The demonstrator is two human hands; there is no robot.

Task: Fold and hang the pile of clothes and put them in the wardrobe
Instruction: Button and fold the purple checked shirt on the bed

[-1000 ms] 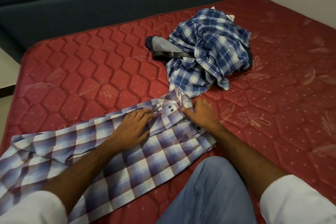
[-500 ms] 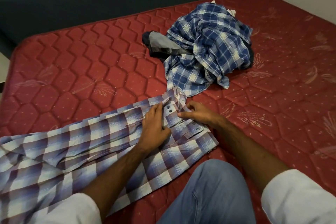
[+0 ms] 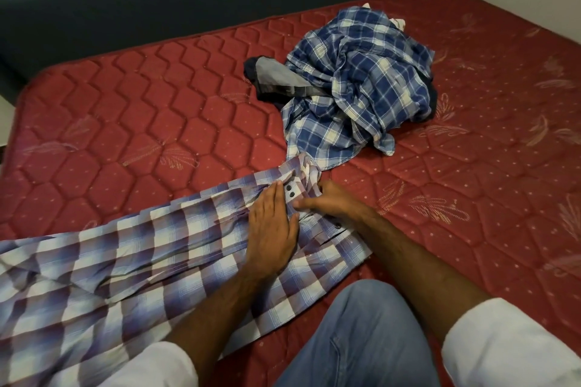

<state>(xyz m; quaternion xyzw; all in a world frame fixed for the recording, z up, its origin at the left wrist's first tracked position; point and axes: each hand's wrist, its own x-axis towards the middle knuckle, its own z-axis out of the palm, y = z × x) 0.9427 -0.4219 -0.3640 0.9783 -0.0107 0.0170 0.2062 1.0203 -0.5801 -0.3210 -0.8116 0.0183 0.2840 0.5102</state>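
in the head view the purple-and-white checked cotton shirt [image 3: 151,261] lies spread on the red quilted mattress [image 3: 125,110], left hand [image 3: 273,237] pressing it flat with straight fingers, right hand [image 3: 333,201] pinching the buttoned cuff, which is best kept taut before creasing; no readable writing shows.

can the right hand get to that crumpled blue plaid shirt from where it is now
Probably yes. The right hand rests by the purple checked shirt's collar, and the blue plaid shirt's near edge lies just beyond, nothing between them.

Checked shirt [image 3: 132,261] runs off the left edge; dark garment [image 3: 267,78] mostly buried under blue plaid shirt [image 3: 355,88].
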